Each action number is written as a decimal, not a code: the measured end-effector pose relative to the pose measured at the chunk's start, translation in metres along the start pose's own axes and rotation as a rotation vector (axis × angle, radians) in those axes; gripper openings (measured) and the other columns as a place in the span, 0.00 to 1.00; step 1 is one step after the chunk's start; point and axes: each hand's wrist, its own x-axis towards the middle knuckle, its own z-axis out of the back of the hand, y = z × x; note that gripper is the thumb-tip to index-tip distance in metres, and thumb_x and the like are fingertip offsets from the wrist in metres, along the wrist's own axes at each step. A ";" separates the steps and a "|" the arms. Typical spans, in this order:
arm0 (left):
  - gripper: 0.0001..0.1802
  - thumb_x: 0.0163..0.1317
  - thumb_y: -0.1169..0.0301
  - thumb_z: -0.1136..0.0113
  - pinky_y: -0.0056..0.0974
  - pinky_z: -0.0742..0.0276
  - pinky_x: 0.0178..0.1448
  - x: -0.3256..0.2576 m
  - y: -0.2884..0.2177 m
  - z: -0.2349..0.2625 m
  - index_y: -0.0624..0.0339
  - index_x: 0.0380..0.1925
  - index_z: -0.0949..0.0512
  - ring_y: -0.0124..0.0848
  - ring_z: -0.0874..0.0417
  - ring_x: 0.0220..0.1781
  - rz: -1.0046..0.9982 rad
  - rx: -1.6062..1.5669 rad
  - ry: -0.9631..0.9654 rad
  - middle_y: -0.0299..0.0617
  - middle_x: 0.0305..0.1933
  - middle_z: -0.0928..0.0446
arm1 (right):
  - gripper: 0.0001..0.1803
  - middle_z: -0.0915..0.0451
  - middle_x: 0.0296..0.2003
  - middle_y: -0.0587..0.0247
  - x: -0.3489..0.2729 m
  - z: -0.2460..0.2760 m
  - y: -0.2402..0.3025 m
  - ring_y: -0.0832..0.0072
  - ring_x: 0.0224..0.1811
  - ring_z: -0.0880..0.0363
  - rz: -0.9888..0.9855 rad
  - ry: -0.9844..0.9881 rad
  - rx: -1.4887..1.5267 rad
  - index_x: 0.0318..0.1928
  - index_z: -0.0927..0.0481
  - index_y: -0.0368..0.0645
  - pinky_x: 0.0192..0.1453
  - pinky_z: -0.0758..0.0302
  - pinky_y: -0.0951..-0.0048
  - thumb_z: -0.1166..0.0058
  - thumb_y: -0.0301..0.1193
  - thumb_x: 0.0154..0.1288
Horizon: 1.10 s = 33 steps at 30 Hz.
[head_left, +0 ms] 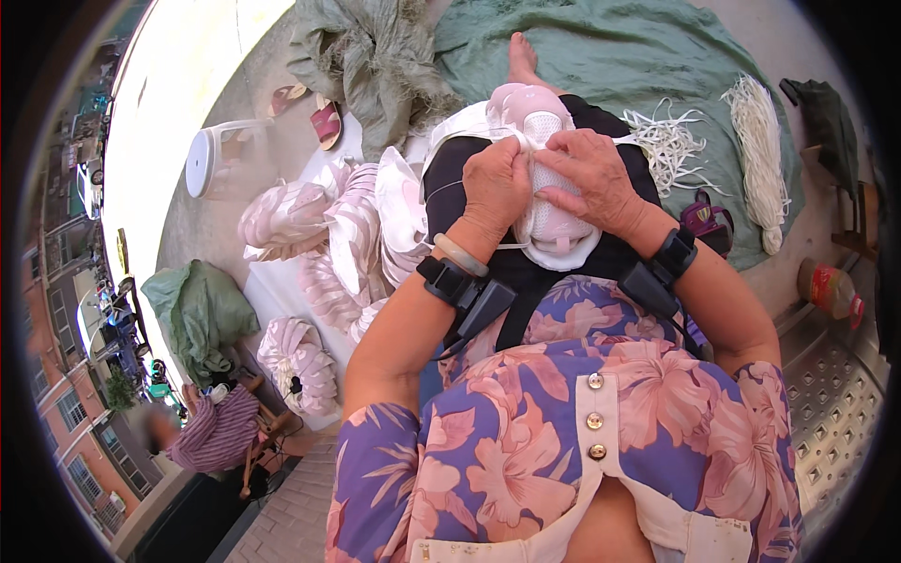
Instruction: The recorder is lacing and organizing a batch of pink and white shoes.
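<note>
A pink and white shoe upper (556, 227) lies across my dark-covered lap, with a white mesh panel at its middle. My left hand (497, 181) is closed at its left edge, thumb and forefinger pinched on it; a white lace-like strip shows near these fingertips. Over the right side bends my right hand (593, 176), its thumb and fingers gripping the upper. Exactly what sits between the fingertips is partly hidden. Just right of my lap spreads a loose bunch of white shoelaces (668, 143).
Stacks of pink-white uppers (352, 239) and a round bundle (297, 364) lie at left. Beyond are a clear plastic tub (235, 159) and sandals (326, 124). A white lace hank (758, 159) rests on green cloth (601, 47). At right lies a bottle (829, 289); another person (216, 427) sits lower left.
</note>
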 end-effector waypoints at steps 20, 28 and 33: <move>0.18 0.48 0.68 0.41 0.46 0.24 0.37 0.004 -0.036 0.033 0.68 0.37 0.30 0.50 0.20 0.34 0.060 0.385 0.509 0.54 0.34 0.23 | 0.27 0.29 0.44 0.64 -0.007 -0.006 -0.008 0.64 0.47 0.32 0.112 -0.039 -0.019 0.49 0.26 0.50 0.51 0.38 0.61 0.39 0.38 0.44; 0.13 0.48 0.72 0.42 0.44 0.22 0.34 -0.005 -0.040 0.015 0.69 0.30 0.32 0.48 0.18 0.32 0.037 0.455 0.392 0.54 0.28 0.23 | 0.25 0.29 0.43 0.66 -0.007 -0.005 0.000 0.65 0.47 0.32 0.088 -0.060 -0.030 0.47 0.26 0.51 0.51 0.39 0.62 0.39 0.36 0.43; 0.12 0.49 0.72 0.44 0.47 0.23 0.39 0.002 -0.037 0.025 0.70 0.31 0.30 0.50 0.19 0.34 0.134 0.433 0.482 0.57 0.29 0.22 | 0.19 0.28 0.39 0.66 0.005 -0.004 0.018 0.65 0.44 0.31 -0.171 -0.017 0.031 0.38 0.24 0.48 0.50 0.39 0.65 0.41 0.31 0.40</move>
